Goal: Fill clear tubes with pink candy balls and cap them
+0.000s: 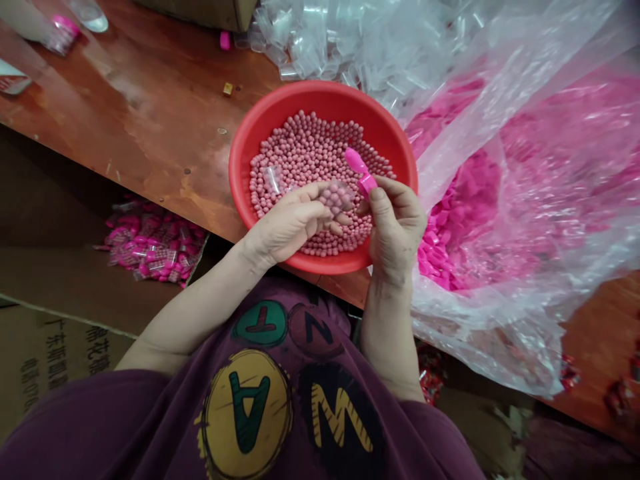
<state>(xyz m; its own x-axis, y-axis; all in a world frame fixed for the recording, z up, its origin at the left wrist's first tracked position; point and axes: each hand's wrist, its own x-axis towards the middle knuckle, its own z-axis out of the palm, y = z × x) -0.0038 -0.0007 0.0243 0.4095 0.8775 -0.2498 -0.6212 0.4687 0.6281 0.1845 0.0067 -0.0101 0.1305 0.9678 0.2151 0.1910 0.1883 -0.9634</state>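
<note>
Over a red basin (323, 95) of small pink balls (310, 143), my left hand (295, 220) is closed around a clear plastic tube (336, 198) filled with the same balls. My right hand (395, 223) pinches a bright pink flip cap (367, 183) between thumb and fingers; its lid (356, 160) is hinged up. Cap and tube are close together, and a small gap appears between them. Another clear tube (273, 179) lies on the balls at the basin's left side.
Clear tubes (325, 43) are heaped behind the basin. A plastic bag (530, 180) of pink caps spreads to the right. Below the wooden table (165, 127), filled capped tubes (155, 243) lie in a carton. Another person's hand (43, 30) shows at upper left.
</note>
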